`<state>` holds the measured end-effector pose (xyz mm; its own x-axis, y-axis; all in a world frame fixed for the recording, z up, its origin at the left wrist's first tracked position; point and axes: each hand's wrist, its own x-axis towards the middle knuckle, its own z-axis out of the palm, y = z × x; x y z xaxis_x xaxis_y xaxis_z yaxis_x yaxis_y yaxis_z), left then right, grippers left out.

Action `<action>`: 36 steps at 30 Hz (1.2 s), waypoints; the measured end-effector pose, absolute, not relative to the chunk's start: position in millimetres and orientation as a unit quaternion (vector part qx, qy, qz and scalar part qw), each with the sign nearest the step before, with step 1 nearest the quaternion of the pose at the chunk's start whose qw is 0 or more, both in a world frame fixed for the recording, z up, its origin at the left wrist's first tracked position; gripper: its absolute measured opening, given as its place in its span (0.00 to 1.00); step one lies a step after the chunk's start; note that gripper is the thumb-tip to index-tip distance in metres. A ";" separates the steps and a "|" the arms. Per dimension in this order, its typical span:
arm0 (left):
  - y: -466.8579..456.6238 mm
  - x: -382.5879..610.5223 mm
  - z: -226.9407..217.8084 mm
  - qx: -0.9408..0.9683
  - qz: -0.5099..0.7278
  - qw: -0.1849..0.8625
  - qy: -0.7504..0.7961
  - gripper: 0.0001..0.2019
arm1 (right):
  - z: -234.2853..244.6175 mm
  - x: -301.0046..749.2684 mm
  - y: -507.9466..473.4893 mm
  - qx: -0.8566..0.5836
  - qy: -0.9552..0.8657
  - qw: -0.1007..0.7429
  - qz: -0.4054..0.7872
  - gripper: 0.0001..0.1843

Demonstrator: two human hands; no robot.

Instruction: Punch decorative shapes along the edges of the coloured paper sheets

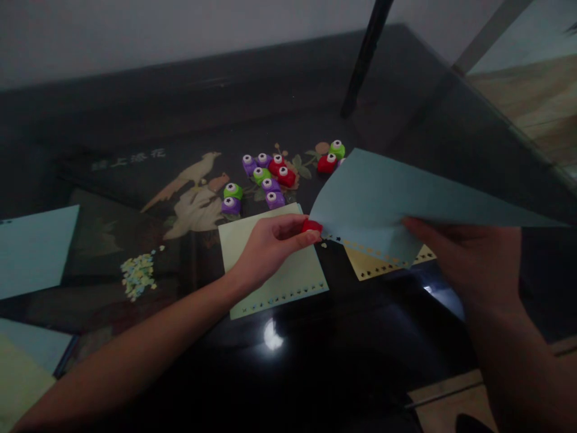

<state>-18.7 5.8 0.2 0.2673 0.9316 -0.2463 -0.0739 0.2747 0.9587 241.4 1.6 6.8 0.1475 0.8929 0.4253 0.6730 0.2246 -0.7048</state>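
My left hand (274,243) is closed around a small red craft punch (312,227), which sits at the left corner of a light blue sheet of paper (365,198). My right hand (469,258) pinches that sheet by its near side and holds it tilted above the table. A row of small punched holes runs along the sheet's lower edge. Just below the punch lies a tiny pale cut-out (324,245). Under my left hand rests a pale green sheet (288,270) with holes along its near edge. A yellow punched sheet (367,267) lies partly hidden beneath the blue one.
Several purple, green and red punches (270,183) stand at the table's middle, with more (329,162) farther right. A heap of paper cut-outs (138,275) lies left. Blue sheets (36,246) and yellow paper (20,385) are at far left. A dark post (367,57) rises behind.
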 end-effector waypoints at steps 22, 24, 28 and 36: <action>9.6 -18.5 3.4 0.499 0.330 0.648 0.471 0.15 | 6.1 247.5 3.2 -0.621 -0.657 0.408 0.122 0.09; 9.5 -18.3 3.2 0.495 0.330 0.653 0.469 0.16 | 6.0 248.1 3.3 -0.629 -0.654 0.400 0.128 0.13; 9.6 -18.4 2.7 0.500 0.325 0.655 0.464 0.18 | 8.1 246.9 3.9 -0.644 -0.643 0.394 0.133 0.19; 9.8 -19.3 0.2 0.533 0.308 0.638 0.462 0.21 | 9.1 245.7 3.7 -0.652 -0.628 0.403 0.135 0.16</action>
